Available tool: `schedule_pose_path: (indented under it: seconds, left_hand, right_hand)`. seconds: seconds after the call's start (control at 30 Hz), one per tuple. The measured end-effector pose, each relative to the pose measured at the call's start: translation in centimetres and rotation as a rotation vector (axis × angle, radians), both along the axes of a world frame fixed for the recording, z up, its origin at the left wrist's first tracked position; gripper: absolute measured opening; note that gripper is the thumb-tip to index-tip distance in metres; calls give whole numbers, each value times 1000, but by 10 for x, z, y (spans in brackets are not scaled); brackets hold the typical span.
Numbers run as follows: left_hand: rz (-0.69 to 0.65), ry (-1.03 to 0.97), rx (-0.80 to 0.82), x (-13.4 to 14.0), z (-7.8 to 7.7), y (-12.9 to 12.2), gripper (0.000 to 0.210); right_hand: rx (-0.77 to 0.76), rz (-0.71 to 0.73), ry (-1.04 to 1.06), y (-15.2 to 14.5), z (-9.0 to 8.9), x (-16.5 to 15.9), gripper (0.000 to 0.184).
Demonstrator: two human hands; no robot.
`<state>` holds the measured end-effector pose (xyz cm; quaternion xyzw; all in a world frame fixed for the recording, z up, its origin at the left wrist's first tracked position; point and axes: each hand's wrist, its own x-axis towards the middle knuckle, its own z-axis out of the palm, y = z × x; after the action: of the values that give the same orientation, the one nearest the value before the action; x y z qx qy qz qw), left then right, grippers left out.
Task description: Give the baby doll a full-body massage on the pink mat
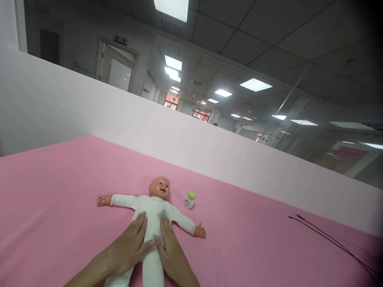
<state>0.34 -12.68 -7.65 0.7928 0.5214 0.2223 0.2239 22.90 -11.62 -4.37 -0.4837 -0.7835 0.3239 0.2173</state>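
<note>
Both hands palm-down on the doll, fingers toward its head.

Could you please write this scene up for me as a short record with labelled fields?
Surface: pink covering, bordered by a low white wall
Doll: baby doll in a white outfit, face up, arms spread
Left hand: left hand laid on one side of the doll's torso, fingers together
Right hand: right hand laid on the other side, opposite the left
Bottle: small bottle with a green cap, near the doll's head, not touching it
Far right: two thin dark strands, material unclear
</note>
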Motion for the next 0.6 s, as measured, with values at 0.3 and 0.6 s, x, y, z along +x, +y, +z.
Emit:
schedule_pose_path:
  seconds: [0.3, 0.6]
  left_hand:
    - [138, -75, 5, 9, 24, 41, 75]
    - [360, -77, 159, -1, -57, -59, 69]
  right_hand:
    - [222, -20, -11, 53, -10, -17, 71]
    - [336, -337, -20, 65, -6, 47, 58]
